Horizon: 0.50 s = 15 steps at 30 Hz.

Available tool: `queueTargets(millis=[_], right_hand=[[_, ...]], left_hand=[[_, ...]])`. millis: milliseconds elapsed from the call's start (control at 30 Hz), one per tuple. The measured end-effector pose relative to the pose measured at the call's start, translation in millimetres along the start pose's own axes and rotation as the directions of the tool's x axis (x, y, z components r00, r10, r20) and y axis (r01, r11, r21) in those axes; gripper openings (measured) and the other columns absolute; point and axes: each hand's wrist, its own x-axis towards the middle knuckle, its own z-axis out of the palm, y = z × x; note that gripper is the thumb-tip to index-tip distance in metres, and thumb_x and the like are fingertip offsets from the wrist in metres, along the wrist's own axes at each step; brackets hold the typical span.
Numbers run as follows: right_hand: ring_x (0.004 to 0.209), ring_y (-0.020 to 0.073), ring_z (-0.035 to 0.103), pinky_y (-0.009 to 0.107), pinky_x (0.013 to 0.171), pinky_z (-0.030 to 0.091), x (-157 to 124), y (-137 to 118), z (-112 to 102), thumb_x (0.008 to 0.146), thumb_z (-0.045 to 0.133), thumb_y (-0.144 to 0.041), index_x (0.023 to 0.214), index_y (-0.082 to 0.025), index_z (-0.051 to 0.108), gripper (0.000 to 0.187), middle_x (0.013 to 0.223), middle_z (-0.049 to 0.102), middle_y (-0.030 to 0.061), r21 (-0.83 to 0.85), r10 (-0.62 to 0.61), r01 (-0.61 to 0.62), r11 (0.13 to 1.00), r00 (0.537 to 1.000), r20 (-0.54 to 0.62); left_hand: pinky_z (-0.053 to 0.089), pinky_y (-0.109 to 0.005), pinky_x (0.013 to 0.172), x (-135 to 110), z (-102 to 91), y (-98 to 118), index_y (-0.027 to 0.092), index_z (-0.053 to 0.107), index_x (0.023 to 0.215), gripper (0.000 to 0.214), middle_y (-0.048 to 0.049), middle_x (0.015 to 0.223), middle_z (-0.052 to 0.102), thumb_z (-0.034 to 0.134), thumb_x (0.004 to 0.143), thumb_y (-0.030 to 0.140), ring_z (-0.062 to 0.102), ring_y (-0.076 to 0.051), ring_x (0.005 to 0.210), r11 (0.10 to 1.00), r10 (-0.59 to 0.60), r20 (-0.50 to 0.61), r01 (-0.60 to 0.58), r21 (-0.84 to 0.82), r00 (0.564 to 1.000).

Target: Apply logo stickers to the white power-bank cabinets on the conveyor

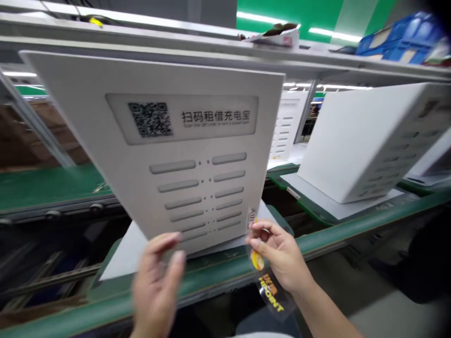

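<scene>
A white power-bank rental cabinet (169,141) stands on a white sheet on a green tray (225,267), its front showing a QR code, Chinese text and two columns of slots. My right hand (278,256) pinches a clear sticker strip with yellow lettering (269,291) at the cabinet's lower right corner. My left hand (157,286) hovers just below the cabinet's bottom edge, fingers stretched out and slightly blurred, holding nothing.
A second white cabinet (366,141) sits on another green tray (306,206) to the right, and a third (287,124) behind. A metal shelf rail (211,51) runs overhead with blue crates (405,40) on it. The green conveyor edge (352,225) crosses in front.
</scene>
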Motion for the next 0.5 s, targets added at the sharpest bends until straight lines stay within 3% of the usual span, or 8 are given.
queueTargets(millis=[67,100,233,300,367,400,433,500], right_hand=[[0.082,0.0126,0.059,0.023,0.069,0.051,-10.2,6.2,16.3,0.073,0.07,-0.021,0.095,-0.019,0.056,0.027,0.096,0.057,0.0051,-0.089,-0.021,0.032,0.996,0.992,0.125],[0.085,0.0121,0.058,0.024,0.074,0.051,-14.9,11.1,23.4,0.074,0.069,-0.02,0.098,-0.02,0.054,0.029,0.097,0.057,0.0049,-0.103,-0.029,0.046,0.994,0.987,0.157],[0.071,0.0124,0.061,0.019,0.053,0.049,-40.3,47.6,30.3,0.07,0.069,-0.027,0.107,-0.026,0.035,0.051,0.088,0.058,0.0003,-0.041,0.219,-0.215,0.976,0.953,0.208],[0.057,0.0151,0.061,0.019,0.042,0.043,-54.2,67.3,19.5,0.071,0.061,-0.029,0.105,-0.024,0.036,0.042,0.078,0.059,-0.0005,-0.257,0.492,-0.423,0.869,0.796,0.353],[0.058,0.0177,0.062,0.021,0.048,0.044,-63.1,75.1,6.8,0.065,0.055,-0.014,0.091,-0.019,0.05,0.027,0.066,0.06,0.0009,-0.711,0.669,-0.24,0.661,0.618,0.413],[0.061,0.0187,0.062,0.023,0.054,0.045,-64.9,72.3,2.5,0.062,0.054,-0.009,0.082,-0.017,0.055,0.021,0.063,0.06,0.0018,-0.834,0.69,-0.071,0.547,0.602,0.402],[0.063,0.0184,0.062,0.023,0.058,0.045,-64.8,65.1,0.7,0.063,0.053,-0.007,0.074,-0.016,0.057,0.016,0.062,0.06,0.0026,-0.873,0.648,0.056,0.485,0.647,0.401],[0.063,0.0145,0.059,0.022,0.059,0.045,-60.4,41.4,5.8,0.079,0.049,-0.015,0.078,-0.017,0.06,0.01,0.067,0.061,0.0034,-0.786,0.423,0.078,0.613,0.807,0.411]], left_hand=[[0.045,-0.035,0.093,-17.6,22.7,25.5,0.018,0.055,0.11,0.036,-0.0091,0.113,0.06,0.058,0.08,0.037,0.056,-0.021,0.106,0.985,-0.082,0.388,0.134,-0.109,0.918],[0.045,-0.034,0.092,-21.3,31.3,33.3,0.016,0.057,0.105,0.033,-0.01,0.11,0.062,0.06,0.078,0.036,0.057,-0.021,0.105,0.969,-0.128,0.433,0.206,-0.138,0.892],[0.053,-0.026,0.076,-18.3,39.2,38.1,0.013,0.056,0.074,0.02,-0.0071,0.081,0.069,0.064,0.078,0.031,0.066,-0.016,0.08,0.877,-0.311,0.219,0.368,-0.31,0.925],[0.055,-0.024,0.071,-14.8,31.4,33.2,0.013,0.055,0.076,0.019,-0.005,0.079,0.07,0.066,0.077,0.029,0.067,-0.014,0.074,0.817,-0.347,0.112,0.359,-0.45,0.931],[0.056,-0.023,0.068,-14.4,21.7,28.5,0.013,0.055,0.079,0.017,-0.0045,0.082,0.07,0.066,0.077,0.026,0.068,-0.014,0.075,0.805,-0.331,0.046,0.308,-0.506,0.942],[0.057,-0.022,0.068,-15.7,17.3,26.9,0.013,0.056,0.08,0.014,-0.0042,0.083,0.07,0.065,0.078,0.023,0.068,-0.014,0.077,0.836,-0.294,0.013,0.263,-0.482,0.956],[0.057,-0.022,0.068,-18.0,13.6,25.7,0.014,0.057,0.083,0.01,-0.0035,0.086,0.07,0.064,0.078,0.019,0.068,-0.014,0.079,0.883,-0.227,-0.025,0.194,-0.427,0.974],[0.057,-0.023,0.073,-24.5,8.5,24.9,0.017,0.059,0.092,0.018,-0.0016,0.094,0.07,0.062,0.077,0.007,0.067,-0.013,0.084,0.974,0.012,-0.092,-0.033,-0.224,0.996]])
